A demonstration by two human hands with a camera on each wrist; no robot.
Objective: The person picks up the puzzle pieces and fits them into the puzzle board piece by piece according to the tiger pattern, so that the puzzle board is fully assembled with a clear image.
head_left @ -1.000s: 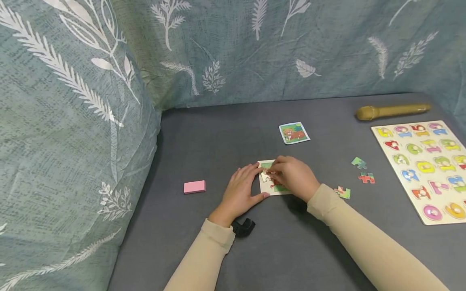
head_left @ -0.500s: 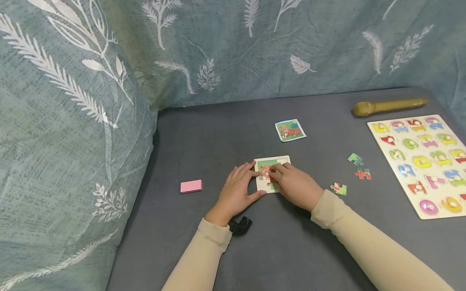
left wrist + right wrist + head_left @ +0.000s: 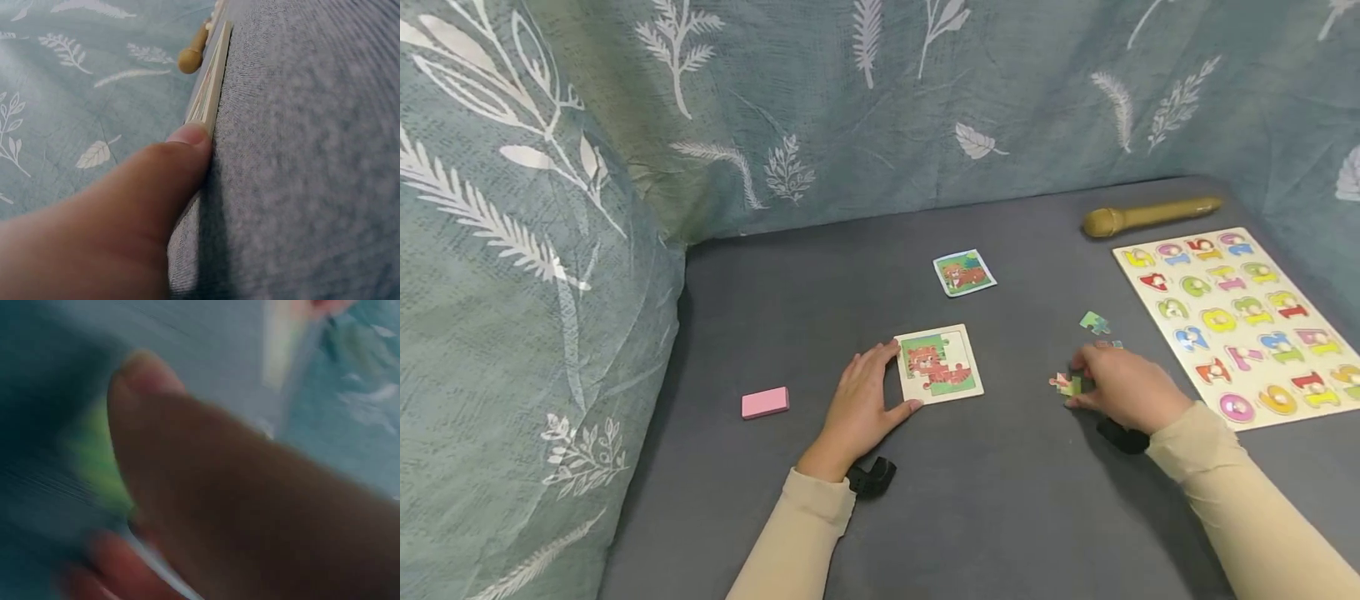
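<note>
A square jigsaw tray (image 3: 973, 367) with a partly filled tiger picture lies mid-table. My left hand (image 3: 853, 408) rests at its left side, with fingertips at the top-left corner and thumb at the lower-left; in the left wrist view the thumb (image 3: 190, 134) touches the tray's pale edge (image 3: 219, 81). To the right, my right hand (image 3: 1127, 387) is low over the table, index finger and thumb spread on either side of a green-and-orange jigsaw piece (image 3: 1066, 384). The blurred right wrist view has the thumb (image 3: 150, 381) overlapping the green piece (image 3: 97, 462).
A teal-green jigsaw piece (image 3: 1094, 322) lies beyond the right hand, and another piece (image 3: 1116, 344) is partly hidden by it. A tiger picture card (image 3: 965, 273) lies behind the tray. Pink block (image 3: 765, 403) at left; number board (image 3: 1195, 317) and brown microphone-shaped object (image 3: 1150, 217) at right.
My right hand has left the tray and moved right to the loose pieces. The tray's picture is now uncovered. My left hand stays at the tray while the head view has shifted.
</note>
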